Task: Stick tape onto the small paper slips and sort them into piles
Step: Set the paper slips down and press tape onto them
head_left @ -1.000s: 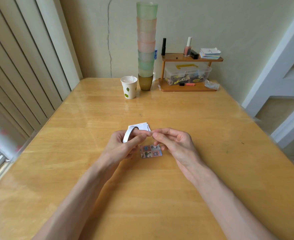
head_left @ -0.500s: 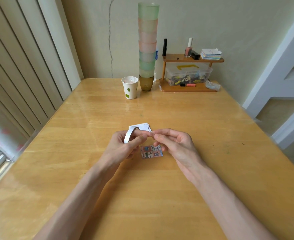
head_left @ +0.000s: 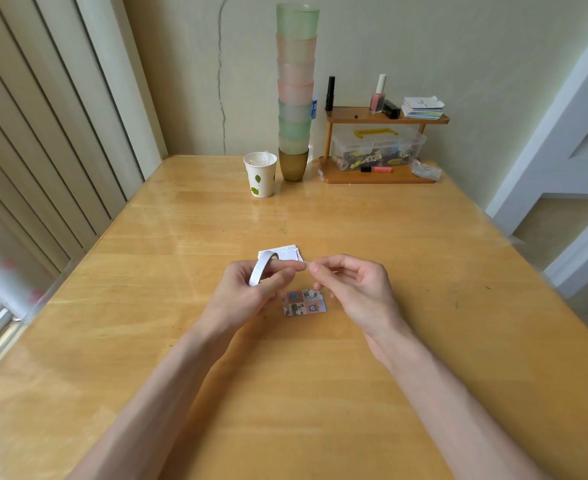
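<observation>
From the head camera we see our left hand point(head_left: 247, 292) gripping the tape roll point(head_left: 263, 268), a light, stiff ring. Our right hand point(head_left: 351, 289) pinches what seems to be the tape end point(head_left: 307, 266), which is too thin to see surely and likely to cling. The patterned slip point(head_left: 303, 302) lies flat on the table point(head_left: 424, 271) between the hands, with the white slips point(head_left: 287, 252) just beyond; both are flimsy and best lifted by an edge. The paper cup point(head_left: 260, 174), cup stack point(head_left: 296, 88) and shelf point(head_left: 382, 176) stand well apart, in nobody's way.
</observation>
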A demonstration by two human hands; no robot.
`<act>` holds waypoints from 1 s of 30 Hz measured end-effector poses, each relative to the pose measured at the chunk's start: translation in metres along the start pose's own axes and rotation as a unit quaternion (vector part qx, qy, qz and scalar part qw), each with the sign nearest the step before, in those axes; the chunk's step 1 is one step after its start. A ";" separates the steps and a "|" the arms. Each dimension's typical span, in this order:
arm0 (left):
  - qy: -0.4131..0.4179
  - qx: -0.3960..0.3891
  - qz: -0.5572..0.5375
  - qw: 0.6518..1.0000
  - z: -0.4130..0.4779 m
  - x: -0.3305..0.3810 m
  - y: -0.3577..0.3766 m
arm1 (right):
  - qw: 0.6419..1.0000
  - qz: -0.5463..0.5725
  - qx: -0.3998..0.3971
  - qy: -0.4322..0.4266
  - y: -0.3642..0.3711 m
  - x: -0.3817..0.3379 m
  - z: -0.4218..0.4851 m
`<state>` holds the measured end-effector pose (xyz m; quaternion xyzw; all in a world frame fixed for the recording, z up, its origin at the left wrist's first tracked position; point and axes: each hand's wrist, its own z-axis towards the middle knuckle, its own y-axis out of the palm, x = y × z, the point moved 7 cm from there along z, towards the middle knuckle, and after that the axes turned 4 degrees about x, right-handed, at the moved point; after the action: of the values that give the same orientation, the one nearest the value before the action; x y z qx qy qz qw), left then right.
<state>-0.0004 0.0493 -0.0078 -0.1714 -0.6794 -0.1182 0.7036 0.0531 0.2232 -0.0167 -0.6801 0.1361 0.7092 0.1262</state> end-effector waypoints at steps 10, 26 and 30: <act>0.032 0.136 0.056 0.989 0.008 0.001 -0.045 | 0.980 -0.197 0.001 -0.016 -0.001 0.016 0.010; 0.073 0.106 0.192 0.973 0.010 0.000 -0.036 | 0.947 -0.316 -0.042 -0.031 0.012 0.010 0.008; 0.076 0.101 0.199 0.972 0.011 -0.003 -0.036 | 0.948 -0.317 -0.030 -0.020 0.004 0.009 0.014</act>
<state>-0.0251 0.0209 -0.0076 -0.2217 -0.5843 0.0811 0.7765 0.0382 0.2245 -0.0255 -0.6772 -0.1105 0.6497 0.3272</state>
